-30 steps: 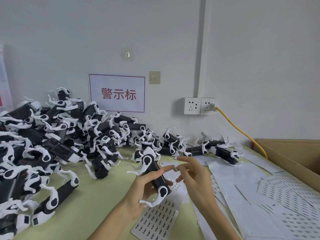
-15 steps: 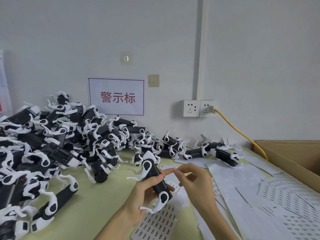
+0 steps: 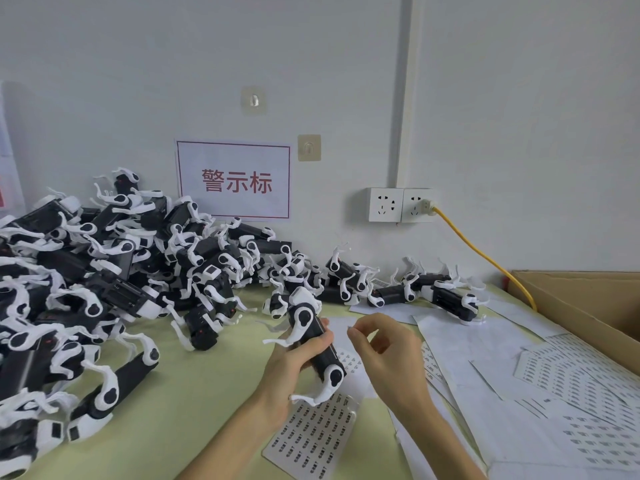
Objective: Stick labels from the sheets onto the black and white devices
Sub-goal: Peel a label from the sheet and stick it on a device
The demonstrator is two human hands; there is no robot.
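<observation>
- Above the near label sheet (image 3: 311,441), at mid-view, the black and white device (image 3: 320,346) is held clear of the green table (image 3: 180,393). Its long axis slants from a white cap at the far left to a white cap at the near right.
- The left hand (image 3: 294,368) grasps the device from the left, with its fingers wrapped round the black body.
- The right hand (image 3: 388,348) sits just right of the device. Its thumb and forefinger are pinched together and aimed left at the black body, with a narrow gap between.
- The pinch seems to hold a small label (image 3: 350,329), though it is too tiny to be sure.
- The coming move likely falls to the right hand: a short reach left onto the exposed flank, with the label squared to that slanted axis.
- Loose label sheets (image 3: 571,386) spread to the right, beside a cardboard box (image 3: 588,299).
- A heap of devices (image 3: 104,271) fills the left of the table, and a few more lie along the wall.
- Wall sockets (image 3: 401,204) feed a yellow cable (image 3: 485,258), and a red-lettered sign (image 3: 233,181) hangs to their left.
</observation>
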